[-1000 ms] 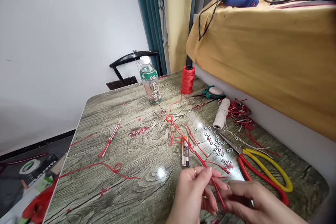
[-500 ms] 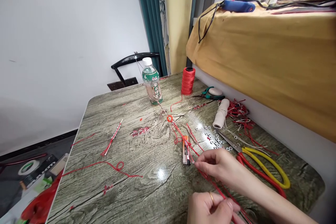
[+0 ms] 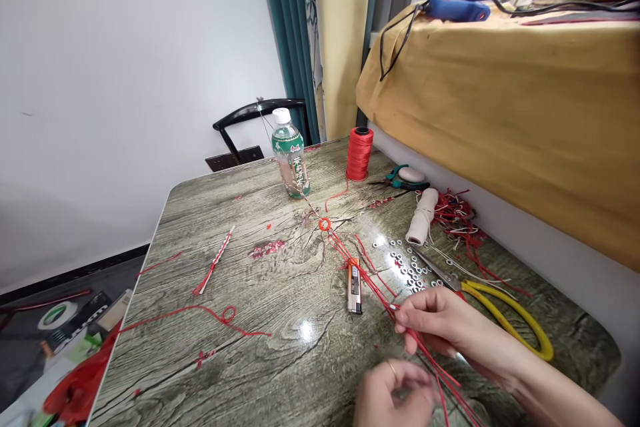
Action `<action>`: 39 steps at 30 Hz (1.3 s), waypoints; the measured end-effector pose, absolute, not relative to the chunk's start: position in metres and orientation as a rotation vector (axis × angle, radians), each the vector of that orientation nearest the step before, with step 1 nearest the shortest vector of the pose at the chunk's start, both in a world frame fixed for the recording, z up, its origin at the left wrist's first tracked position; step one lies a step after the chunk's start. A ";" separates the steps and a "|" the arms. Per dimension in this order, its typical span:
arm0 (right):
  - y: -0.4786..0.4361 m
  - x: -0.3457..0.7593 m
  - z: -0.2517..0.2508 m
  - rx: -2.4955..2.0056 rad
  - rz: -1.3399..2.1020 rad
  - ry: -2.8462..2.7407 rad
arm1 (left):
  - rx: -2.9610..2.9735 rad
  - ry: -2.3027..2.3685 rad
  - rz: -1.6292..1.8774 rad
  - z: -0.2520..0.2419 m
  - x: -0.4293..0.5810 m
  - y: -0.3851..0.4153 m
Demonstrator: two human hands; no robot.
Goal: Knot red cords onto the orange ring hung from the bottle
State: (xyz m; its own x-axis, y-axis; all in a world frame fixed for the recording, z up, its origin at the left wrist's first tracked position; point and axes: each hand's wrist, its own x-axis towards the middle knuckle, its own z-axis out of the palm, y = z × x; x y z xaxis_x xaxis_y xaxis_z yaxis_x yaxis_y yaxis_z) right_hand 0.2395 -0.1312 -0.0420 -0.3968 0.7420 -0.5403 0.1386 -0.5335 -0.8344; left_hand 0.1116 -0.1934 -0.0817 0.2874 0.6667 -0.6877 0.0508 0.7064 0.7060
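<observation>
My right hand (image 3: 435, 320) pinches a bundle of red cords (image 3: 377, 295) over the right front of the table. A small whitish piece (image 3: 393, 307) shows at its fingertips; I cannot make out what it is. Below and to the left is my left hand (image 3: 395, 393), wearing a ring and blurred by motion, close to the loose cord ends. The cords run up to an orange ring (image 3: 325, 224), which a thin string ties to a green-labelled bottle (image 3: 291, 153). Under the cords lies an orange and black lighter (image 3: 354, 287).
Small metallic rings (image 3: 413, 273) and yellow-and-red-handled scissors (image 3: 515, 313) lie to the right. Further back are a white string roll (image 3: 423, 217), a red thread spool (image 3: 360, 153), green pliers (image 3: 400, 177) and a scrap pile (image 3: 455, 210). A braided piece (image 3: 215, 260) lies left.
My right hand has moved right and slightly down along the red cords, which now lie straighter. My left hand has come away from its close grip and is moving.
</observation>
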 end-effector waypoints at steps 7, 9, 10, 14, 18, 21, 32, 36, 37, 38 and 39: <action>-0.153 0.260 -0.047 -1.320 2.103 -0.995 | 0.511 1.050 0.769 -0.060 0.101 -0.168; -0.161 0.262 -0.047 -1.300 2.144 -0.946 | 0.485 1.006 0.816 -0.059 0.104 -0.168; -0.164 0.262 -0.048 -1.293 2.162 -0.931 | 0.471 0.993 0.824 -0.059 0.106 -0.168; -0.177 0.264 -0.052 -1.270 2.213 -0.878 | 0.437 0.970 0.793 -0.060 0.114 -0.172; -0.186 0.267 -0.056 -1.277 2.233 -0.878 | 0.442 0.983 0.735 -0.059 0.117 -0.175; -0.189 0.270 -0.059 -1.303 2.209 -0.909 | 0.446 0.995 0.664 -0.060 0.118 -0.177; -0.194 0.268 -0.058 -1.368 2.104 -1.089 | 0.443 1.034 0.499 -0.062 0.120 -0.188; -0.195 0.266 -0.053 -1.369 2.090 -1.115 | 0.422 1.070 0.504 -0.057 0.122 -0.188; -0.196 0.266 -0.053 -1.368 2.077 -1.119 | 0.398 1.068 0.508 -0.056 0.123 -0.187; -0.197 0.266 -0.055 -1.367 2.058 -1.125 | 0.372 1.059 0.508 -0.054 0.123 -0.187; -0.198 0.266 -0.056 -1.360 2.040 -1.132 | 0.343 1.050 0.508 -0.053 0.124 -0.186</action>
